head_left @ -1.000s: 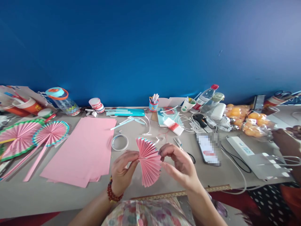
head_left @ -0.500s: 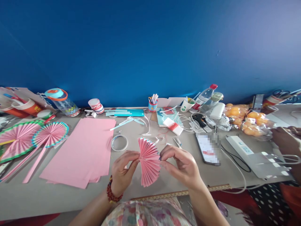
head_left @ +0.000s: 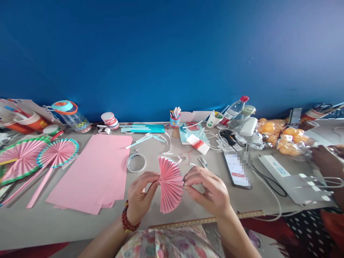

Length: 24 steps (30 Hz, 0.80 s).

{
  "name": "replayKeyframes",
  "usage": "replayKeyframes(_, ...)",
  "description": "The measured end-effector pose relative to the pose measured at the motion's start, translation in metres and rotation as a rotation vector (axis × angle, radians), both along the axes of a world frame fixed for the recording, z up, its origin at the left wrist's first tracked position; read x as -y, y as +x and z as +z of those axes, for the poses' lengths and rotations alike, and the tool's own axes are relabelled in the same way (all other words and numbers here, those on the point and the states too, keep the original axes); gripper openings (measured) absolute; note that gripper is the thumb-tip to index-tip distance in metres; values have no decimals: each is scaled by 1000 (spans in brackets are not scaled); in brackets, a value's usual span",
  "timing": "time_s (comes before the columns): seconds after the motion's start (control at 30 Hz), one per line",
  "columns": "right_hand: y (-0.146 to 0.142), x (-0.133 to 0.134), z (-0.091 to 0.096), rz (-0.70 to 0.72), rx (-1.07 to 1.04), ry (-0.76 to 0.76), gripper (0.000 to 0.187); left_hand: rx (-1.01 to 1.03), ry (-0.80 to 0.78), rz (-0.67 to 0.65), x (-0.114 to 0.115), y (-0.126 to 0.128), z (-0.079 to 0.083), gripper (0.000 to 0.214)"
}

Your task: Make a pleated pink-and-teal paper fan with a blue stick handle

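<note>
A pleated pink paper fan [head_left: 171, 186], spread roughly into a half circle, is held up over the near side of the table. My left hand [head_left: 143, 191] pinches it at the gathered point on its left. At the fan's right edge, the thumb and fingers of my right hand [head_left: 208, 188] are pinched together on the paper where the pleats end. A roll of clear tape [head_left: 136, 163] lies just beyond my left hand. Flat pink paper sheets [head_left: 94, 172] are stacked to the left.
Two finished-looking round fans [head_left: 57, 153] lie at far left. Along the blue wall stand a bottle [head_left: 233, 111], a cup of sticks [head_left: 175, 120] and a glue tub [head_left: 110, 120]. A phone [head_left: 238, 170] and power strip [head_left: 276, 168] are on the right, near another person's hand [head_left: 326, 159].
My right hand has shifted slightly, its fingers closing in nearer to the fan's right edge. The fan and my left hand have barely moved.
</note>
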State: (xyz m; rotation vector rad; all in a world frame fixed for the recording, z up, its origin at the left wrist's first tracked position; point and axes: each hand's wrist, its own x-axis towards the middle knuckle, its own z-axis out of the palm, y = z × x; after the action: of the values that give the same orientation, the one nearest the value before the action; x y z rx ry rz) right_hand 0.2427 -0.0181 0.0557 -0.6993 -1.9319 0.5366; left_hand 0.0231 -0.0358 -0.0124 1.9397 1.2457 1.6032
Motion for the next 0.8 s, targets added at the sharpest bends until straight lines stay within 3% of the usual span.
replayKeyframes(0.33,2,0,-1,5,31,14,16,-18,34,-13,-1,-1,2,14)
replayKeyframes(0.63,6,-2,-1,3,40,-28,13,-60,76,-102,0,-4,3,18)
replayKeyframes(0.8,11,-3,2,51,40,-39,21,-57,98,-118,-1,-5,7,20)
